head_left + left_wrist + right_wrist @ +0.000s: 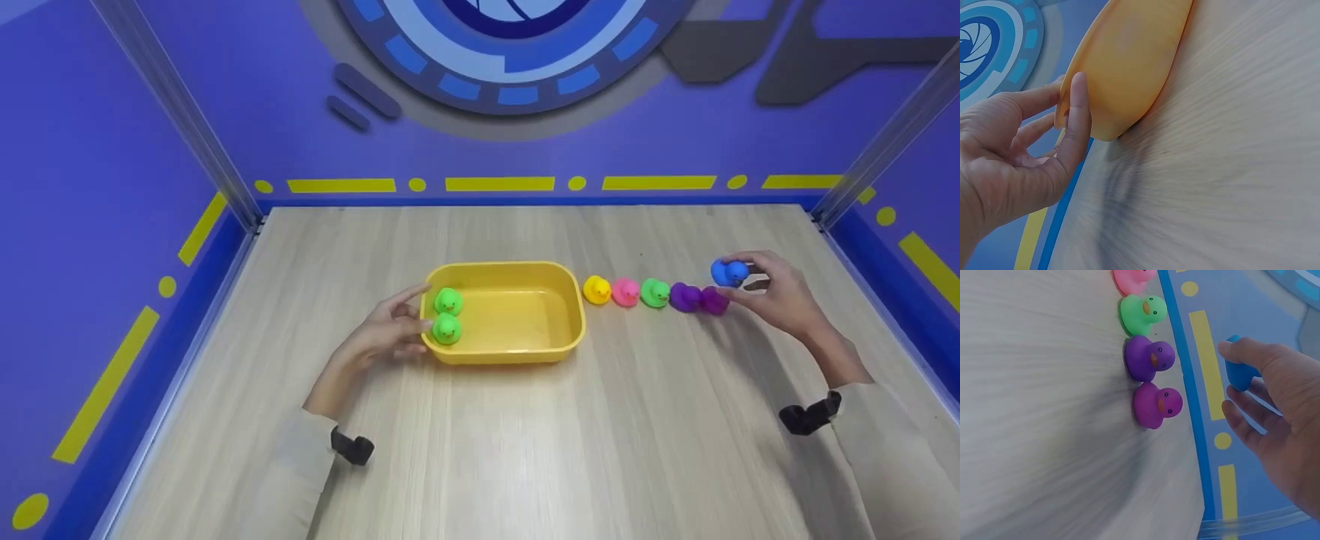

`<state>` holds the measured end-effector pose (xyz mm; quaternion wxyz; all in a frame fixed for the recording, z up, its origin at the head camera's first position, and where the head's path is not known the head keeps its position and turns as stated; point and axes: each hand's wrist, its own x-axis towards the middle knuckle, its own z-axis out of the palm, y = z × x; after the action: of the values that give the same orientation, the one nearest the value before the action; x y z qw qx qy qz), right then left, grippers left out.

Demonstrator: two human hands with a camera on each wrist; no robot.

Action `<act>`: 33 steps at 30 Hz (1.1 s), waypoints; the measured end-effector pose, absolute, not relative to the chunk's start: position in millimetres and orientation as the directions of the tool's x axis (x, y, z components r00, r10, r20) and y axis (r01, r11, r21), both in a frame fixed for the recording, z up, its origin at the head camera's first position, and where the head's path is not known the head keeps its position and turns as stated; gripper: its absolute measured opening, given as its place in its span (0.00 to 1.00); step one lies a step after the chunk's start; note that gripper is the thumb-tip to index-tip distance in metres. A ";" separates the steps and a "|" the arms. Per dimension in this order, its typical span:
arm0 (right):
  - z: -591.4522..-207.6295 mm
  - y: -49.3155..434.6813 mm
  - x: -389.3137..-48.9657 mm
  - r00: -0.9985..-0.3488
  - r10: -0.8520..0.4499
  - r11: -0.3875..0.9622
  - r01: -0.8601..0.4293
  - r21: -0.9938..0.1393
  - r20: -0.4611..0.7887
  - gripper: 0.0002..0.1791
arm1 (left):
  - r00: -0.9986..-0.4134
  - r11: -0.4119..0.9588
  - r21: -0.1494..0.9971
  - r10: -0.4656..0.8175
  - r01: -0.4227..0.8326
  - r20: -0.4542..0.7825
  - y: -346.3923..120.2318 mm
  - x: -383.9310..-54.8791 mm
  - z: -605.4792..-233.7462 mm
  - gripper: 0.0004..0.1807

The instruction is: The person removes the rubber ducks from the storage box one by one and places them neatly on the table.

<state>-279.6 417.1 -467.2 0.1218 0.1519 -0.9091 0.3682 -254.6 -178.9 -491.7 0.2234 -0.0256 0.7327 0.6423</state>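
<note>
The yellow tub [517, 319] looks like smooth plastic with a soft gloss. The row of ducks [655, 293] and the blue duck [729, 272] seem smooth, rubbery plastic. The worktop [480, 450] shows wood grain under a faint sheen; the right sleeve [896, 457] looks matt cloth, the left corner post [177, 105] metal.

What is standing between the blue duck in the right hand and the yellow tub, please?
In a row, from the tub outward: a yellow duck, pink duck, green duck, purple duck and magenta duck. The right hand holds the blue duck raised, so it could perhaps pass above them.
</note>
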 end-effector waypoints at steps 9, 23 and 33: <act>-464.8 430.9 -274.4 -0.925 -0.178 0.692 -0.360 -0.626 0.336 0.27 | -0.900 0.154 0.931 0.244 -0.332 -0.361 -178.8 -254.2 -491.6 0.43; -478.7 455.1 -270.3 -0.960 -0.095 0.736 -0.247 -0.630 0.264 0.27 | -0.900 0.168 0.935 0.263 -0.311 -0.347 -175.7 -256.2 -490.5 0.42; -501.9 467.4 -263.4 -0.987 -0.105 0.794 -0.156 -0.587 0.120 0.28 | -0.897 0.156 0.931 0.254 -0.330 -0.361 -175.4 -254.3 -491.7 0.43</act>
<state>-263.4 467.4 -501.9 0.0407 0.0691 -0.9463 0.3132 -254.3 -175.4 -491.7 0.2251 -0.0262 0.7262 0.6491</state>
